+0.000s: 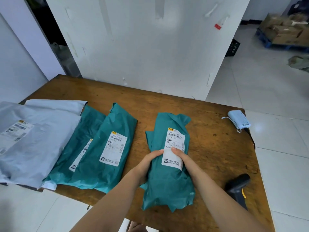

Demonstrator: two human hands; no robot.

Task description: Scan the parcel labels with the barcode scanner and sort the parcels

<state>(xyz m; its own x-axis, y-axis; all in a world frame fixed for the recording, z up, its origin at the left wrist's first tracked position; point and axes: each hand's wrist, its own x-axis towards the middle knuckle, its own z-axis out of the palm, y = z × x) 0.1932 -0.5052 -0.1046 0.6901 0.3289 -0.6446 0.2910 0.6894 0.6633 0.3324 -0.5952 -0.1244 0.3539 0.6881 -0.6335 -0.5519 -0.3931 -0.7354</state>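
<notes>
The left hand (151, 159) and right hand (181, 156) are steadying a teal parcel (167, 185), label (174, 144) up.
Both are gripping its sides mid-table, thumbs flattening the label, probably for the scanner (238, 188) lying unheld near the right edge; other parcels (107, 156) are lying to the left on the table (209, 114), not in any bin, their contents sealed from sight.

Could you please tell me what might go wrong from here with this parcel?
The left hand and right hand both grip the green parcel, so one must let go to fetch the barcode scanner, which lies near the table edge and could be knocked off. The label curves over crumpled wrapping, so the scan may fail.
</notes>
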